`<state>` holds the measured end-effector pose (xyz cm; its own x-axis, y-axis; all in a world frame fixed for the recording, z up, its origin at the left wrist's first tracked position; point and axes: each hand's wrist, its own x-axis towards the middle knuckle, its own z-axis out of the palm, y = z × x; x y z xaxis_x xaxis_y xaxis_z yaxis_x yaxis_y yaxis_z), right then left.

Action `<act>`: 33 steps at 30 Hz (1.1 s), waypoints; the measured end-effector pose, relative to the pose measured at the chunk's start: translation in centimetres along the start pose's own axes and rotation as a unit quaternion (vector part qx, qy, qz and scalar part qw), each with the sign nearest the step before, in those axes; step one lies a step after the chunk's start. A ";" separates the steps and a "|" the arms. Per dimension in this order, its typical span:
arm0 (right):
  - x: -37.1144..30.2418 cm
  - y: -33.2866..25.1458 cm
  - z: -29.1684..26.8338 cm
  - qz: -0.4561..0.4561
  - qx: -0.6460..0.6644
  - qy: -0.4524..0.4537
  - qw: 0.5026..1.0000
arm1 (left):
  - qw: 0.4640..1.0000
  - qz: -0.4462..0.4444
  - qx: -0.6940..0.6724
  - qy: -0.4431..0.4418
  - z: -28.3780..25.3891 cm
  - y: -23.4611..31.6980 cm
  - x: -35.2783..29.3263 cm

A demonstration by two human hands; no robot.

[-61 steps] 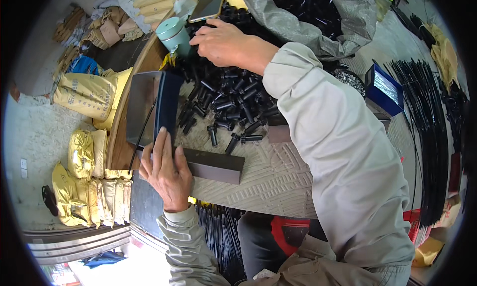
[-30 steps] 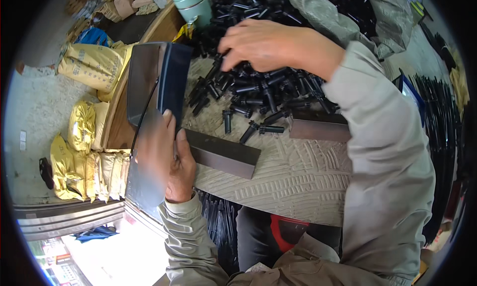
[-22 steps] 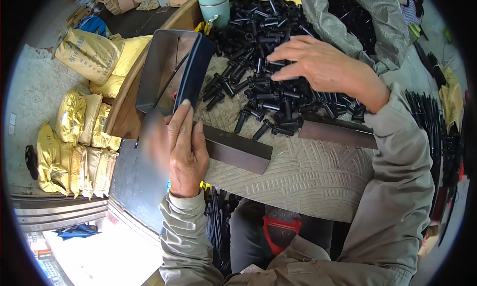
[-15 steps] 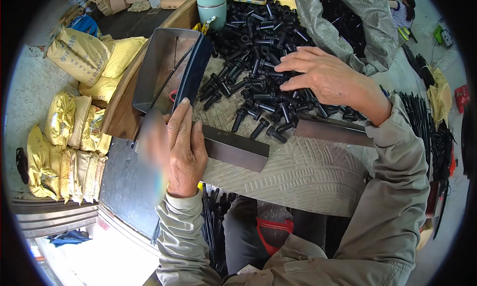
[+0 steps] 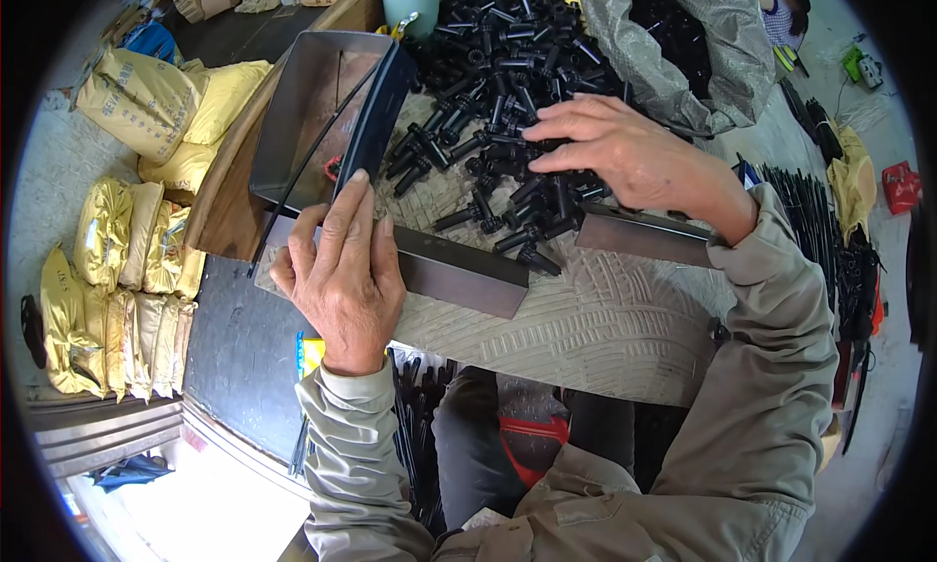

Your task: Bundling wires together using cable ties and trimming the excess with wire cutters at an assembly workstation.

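Palm down, my left hand [image 5: 344, 284] rests over the left end of a dark metal bar [image 5: 464, 271], fingers stretched and apart, fingertips near an open grey box [image 5: 293, 123]. A long thin black rod [image 5: 327, 147] leans across that box and passes beside my left fingers; I cannot tell whether they touch it. My right hand [image 5: 630, 157] is over the near right side of a heap of short black flanged plastic tubes [image 5: 508, 83], fingers extended and holding nothing visible. Below my right wrist lies a second dark metal bar [image 5: 644, 238].
A grey woven sack [image 5: 727, 83] with black pieces inside stands beyond my right hand. At the back is a pale green lidded cup [image 5: 410, 3]. Yellow bags [image 5: 107, 289] are stacked on the left floor. Bundled black rods [image 5: 805, 220] lie right of the textured tabletop [image 5: 595, 333].
My right hand has shifted slightly left over the heap. My left hand's fingers have spread on the bar, and the blur beside it is gone. The whole view has shifted a little.
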<state>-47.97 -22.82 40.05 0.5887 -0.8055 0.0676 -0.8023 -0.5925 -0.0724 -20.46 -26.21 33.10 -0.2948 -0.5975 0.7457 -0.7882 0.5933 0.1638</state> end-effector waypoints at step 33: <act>12.0 0.5 3.4 0.008 0.030 -0.038 0.999 | 1.000 0.016 0.025 -0.009 0.2 0.4 0.0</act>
<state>-41.03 -32.81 37.45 0.5839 -0.8118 -0.0102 -0.8055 -0.5778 -0.1318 -20.87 -26.06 33.08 -0.3291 -0.5893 0.7379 -0.8040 0.5847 0.1084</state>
